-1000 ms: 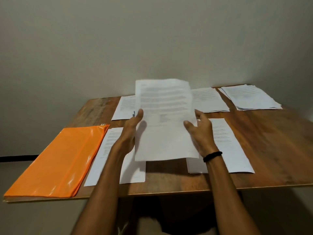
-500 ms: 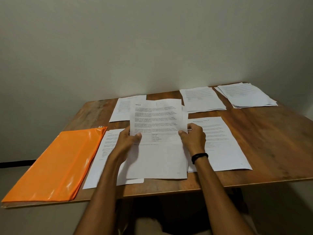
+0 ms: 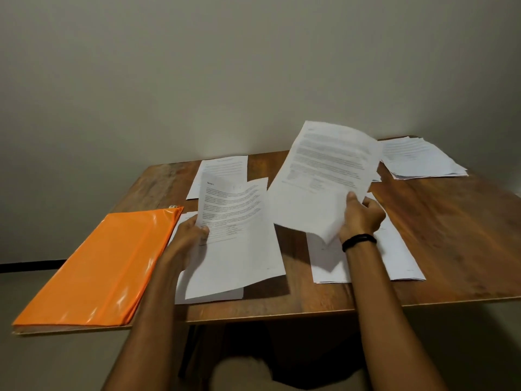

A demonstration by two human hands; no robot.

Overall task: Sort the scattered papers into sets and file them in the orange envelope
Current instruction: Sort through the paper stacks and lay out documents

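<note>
On the wooden table (image 3: 439,238), the orange envelope (image 3: 104,263) lies flat at the left side, shut end toward the wall. Just beside it lies a white page (image 3: 210,295), partly hidden under the left arm.

The left hand (image 3: 189,235) pinches the left sheet (image 3: 242,244) by its side edge, thumb on top and fingers curled below. That sheet is lifted and tilted above the table.

The right hand (image 3: 362,218) grips the right sheet (image 3: 329,176) near its bottom edge, thumb in front and fingers curled behind. This sheet is held higher up and leans to the right. A black band (image 3: 359,240) sits on the right wrist.

Under the right hand, a small pile of pages (image 3: 400,258) lies on the table. At the far side lies one more page (image 3: 225,167), and a messy stack (image 3: 423,160) sits in the far right corner. The print is too blurry to read.
</note>
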